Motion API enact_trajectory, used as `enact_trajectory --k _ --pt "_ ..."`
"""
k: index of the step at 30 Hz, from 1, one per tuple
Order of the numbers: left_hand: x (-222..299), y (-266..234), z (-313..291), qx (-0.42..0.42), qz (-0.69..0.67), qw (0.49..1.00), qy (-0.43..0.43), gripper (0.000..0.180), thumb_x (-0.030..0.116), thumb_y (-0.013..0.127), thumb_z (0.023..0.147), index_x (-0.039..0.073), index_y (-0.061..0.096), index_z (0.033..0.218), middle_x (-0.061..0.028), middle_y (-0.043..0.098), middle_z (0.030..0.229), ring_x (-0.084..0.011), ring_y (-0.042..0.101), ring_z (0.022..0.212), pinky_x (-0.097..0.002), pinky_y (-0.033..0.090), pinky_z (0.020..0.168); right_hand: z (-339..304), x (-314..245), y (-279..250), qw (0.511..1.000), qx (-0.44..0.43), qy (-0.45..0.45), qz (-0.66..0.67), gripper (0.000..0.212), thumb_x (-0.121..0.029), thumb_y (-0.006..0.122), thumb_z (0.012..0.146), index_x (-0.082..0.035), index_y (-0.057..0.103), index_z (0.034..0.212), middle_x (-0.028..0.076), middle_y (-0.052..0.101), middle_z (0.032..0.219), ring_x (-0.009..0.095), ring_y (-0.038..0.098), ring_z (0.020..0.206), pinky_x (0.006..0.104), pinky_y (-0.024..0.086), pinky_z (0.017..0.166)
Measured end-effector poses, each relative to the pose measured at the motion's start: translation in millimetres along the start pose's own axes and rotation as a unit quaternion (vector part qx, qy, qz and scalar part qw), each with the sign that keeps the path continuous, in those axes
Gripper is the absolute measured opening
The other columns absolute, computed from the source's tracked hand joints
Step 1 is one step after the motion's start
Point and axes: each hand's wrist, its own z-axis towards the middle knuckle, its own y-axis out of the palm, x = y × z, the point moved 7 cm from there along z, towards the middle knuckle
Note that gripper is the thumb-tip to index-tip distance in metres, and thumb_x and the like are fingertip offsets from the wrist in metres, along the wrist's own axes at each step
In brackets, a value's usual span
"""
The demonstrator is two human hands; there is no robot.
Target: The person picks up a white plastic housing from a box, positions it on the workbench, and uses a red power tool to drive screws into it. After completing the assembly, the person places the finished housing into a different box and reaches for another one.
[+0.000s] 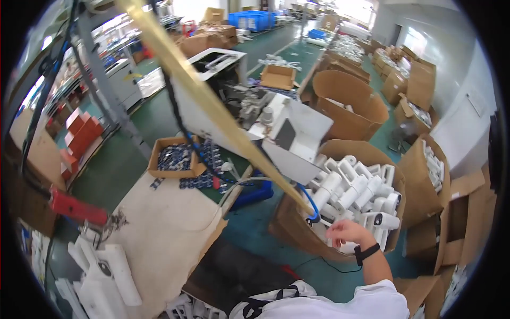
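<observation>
My right hand (pixel 348 234), with a dark band on the wrist, is over the near side of a large cardboard box (pixel 295 228). Its fingers are loosely bent and a little apart, and no thing shows between them. Several white camera housings (pixel 350 191) lie heaped in the box. One housing with a dark round lens end (pixel 386 220) lies just right of the hand, and another white piece shows directly below the fingers. Whether the fingertips touch it, I cannot tell. My left hand is outside the view.
A workbench (pixel 170 228) with a tan cover stands left, bearing white housings (pixel 103 276) and a carton of small dark parts (pixel 175 159). A red-handled tool (pixel 79 207) hangs beside it. A yellow bar (pixel 212 111) crosses the view. Open cartons (pixel 419 165) line the right.
</observation>
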Motion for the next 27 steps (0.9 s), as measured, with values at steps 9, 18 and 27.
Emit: enact_trajectory --k 9,18,27 --pt "37 107 -7 -0.227 -0.068 0.962 0.135 0.03 0.016 0.058 0.075 0.021 0.061 0.104 -0.0029 0.056 0.125 -0.031 0.048 0.121 -0.0502 0.035 0.105 -92 -281 201 0.8 -0.253 -0.522 -0.156 0.04 -0.012 0.077 0.075 -0.003 0.062 0.111 0.004 0.069 0.084 0.009 0.061 0.066 0.0225 0.047 0.056" --pt "-9 151 -12 -0.217 0.035 0.972 0.085 0.048 0.005 0.055 0.075 0.032 0.056 0.116 0.0001 0.039 0.144 -0.0348 0.036 0.131 -0.0459 0.038 0.105 -26 -452 358 0.712 0.089 -0.695 0.056 0.058 -0.019 0.079 0.073 0.0 0.052 0.12 0.014 0.06 0.108 0.017 0.062 0.093 0.0305 0.05 0.076" --pt "-92 205 57 -0.103 -0.085 0.899 -0.418 0.048 0.03 0.064 0.08 0.002 0.053 0.117 -0.0196 0.061 0.112 -0.0375 0.059 0.104 -0.0438 0.048 0.088 -23 -465 314 0.725 0.061 -0.653 0.209 0.028 -0.006 0.073 0.08 -0.001 0.058 0.103 0.002 0.061 0.073 0.007 0.055 0.055 0.021 0.044 0.051"
